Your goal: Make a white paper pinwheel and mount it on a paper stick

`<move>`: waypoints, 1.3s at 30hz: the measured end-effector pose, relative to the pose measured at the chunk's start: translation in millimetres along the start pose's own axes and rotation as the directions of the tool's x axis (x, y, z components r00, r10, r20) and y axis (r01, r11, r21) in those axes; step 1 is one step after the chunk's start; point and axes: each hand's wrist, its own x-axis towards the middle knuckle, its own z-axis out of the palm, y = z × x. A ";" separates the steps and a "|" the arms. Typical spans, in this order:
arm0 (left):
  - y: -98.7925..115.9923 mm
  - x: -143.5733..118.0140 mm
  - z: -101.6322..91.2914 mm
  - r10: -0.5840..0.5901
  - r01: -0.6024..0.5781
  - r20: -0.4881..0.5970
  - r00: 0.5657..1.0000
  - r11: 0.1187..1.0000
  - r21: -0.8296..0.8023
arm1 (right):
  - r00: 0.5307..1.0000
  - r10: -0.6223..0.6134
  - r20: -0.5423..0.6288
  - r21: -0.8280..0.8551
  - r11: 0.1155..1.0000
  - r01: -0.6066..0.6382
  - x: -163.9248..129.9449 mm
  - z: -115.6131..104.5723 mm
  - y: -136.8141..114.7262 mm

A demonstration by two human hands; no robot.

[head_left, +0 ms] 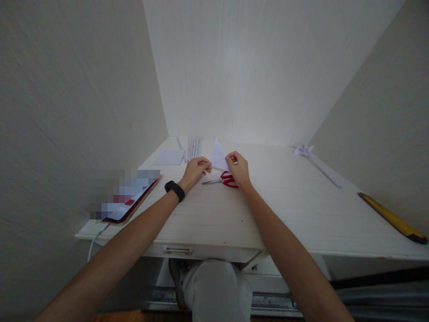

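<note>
Both hands meet over a white desk on a folded white paper shaped like a triangle with its tip pointing up and away. My left hand, with a black band on the wrist, pinches the paper's left lower edge. My right hand pinches its right lower corner. Red-handled scissors lie flat on the desk just beneath the hands, blades pointing left.
A tablet in a red case lies at the desk's left edge with a white cable hanging down. Paper strips and a white sheet sit at the back. A folded paper flower with stem and a yellow ruler lie to the right.
</note>
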 end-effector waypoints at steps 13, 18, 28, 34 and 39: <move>5.0 -2.6 1.3 -0.014 0.026 0.090 0.996 0.991 -0.132 | 0.998 0.059 -0.035 0.106 0.993 -0.055 3.8 1.1 9.2; 7.1 -4.2 0.8 -0.001 0.015 0.080 0.997 0.986 -0.168 | 0.997 0.071 0.006 0.150 0.986 -0.072 5.0 2.5 14.3; 3.6 -0.5 0.7 0.028 -0.018 0.067 0.997 0.990 -0.138 | 0.995 0.029 0.092 0.133 0.990 -0.041 4.0 4.4 13.9; 2.0 -0.3 2.9 0.063 -0.044 0.117 0.991 0.986 -0.158 | 0.972 -0.007 0.236 0.208 0.977 -0.044 0.7 8.0 9.2; 3.7 -2.0 4.1 0.078 -0.071 0.100 0.992 0.995 -0.077 | 0.953 -0.010 0.302 0.227 0.972 -0.061 -2.1 10.5 6.2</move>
